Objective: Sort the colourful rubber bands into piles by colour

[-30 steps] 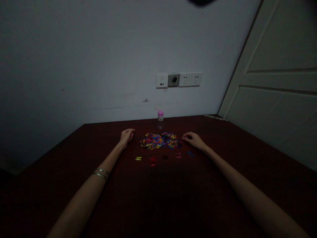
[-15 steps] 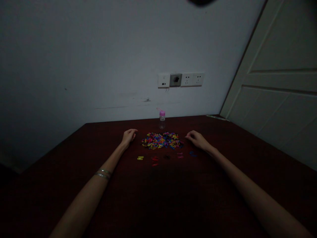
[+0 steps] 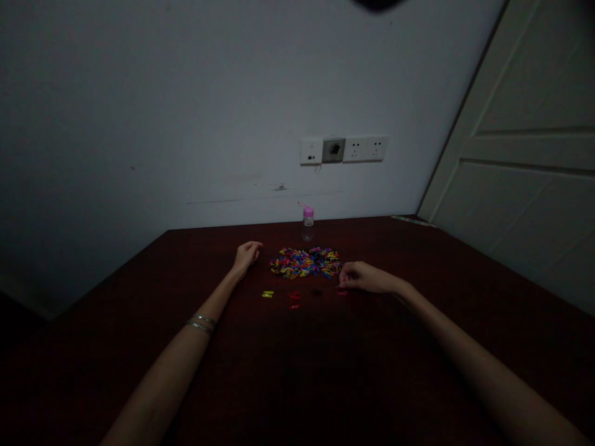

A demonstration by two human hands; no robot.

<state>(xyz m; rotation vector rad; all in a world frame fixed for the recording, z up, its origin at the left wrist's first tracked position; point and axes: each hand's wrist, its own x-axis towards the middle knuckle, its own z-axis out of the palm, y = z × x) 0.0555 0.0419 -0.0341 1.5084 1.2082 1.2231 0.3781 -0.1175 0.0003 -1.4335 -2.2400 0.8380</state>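
Coloured clips (image 3: 302, 263) lie mostly heaped on the table (image 3: 288, 365) between the loosely curled left hand (image 3: 247, 254) and the right hand (image 3: 354, 275), whose fingers bunch together; whether on a clip, I can't tell. Plenty seems left: only a few yellow clips (image 3: 268, 294), red clips (image 3: 294, 306), dark clips (image 3: 317, 292) and pink clips (image 3: 342, 293) sit apart, nearer the person.

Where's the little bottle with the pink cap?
In the head view, the bottle stands just right of centre, between the colourful pile and the wall.
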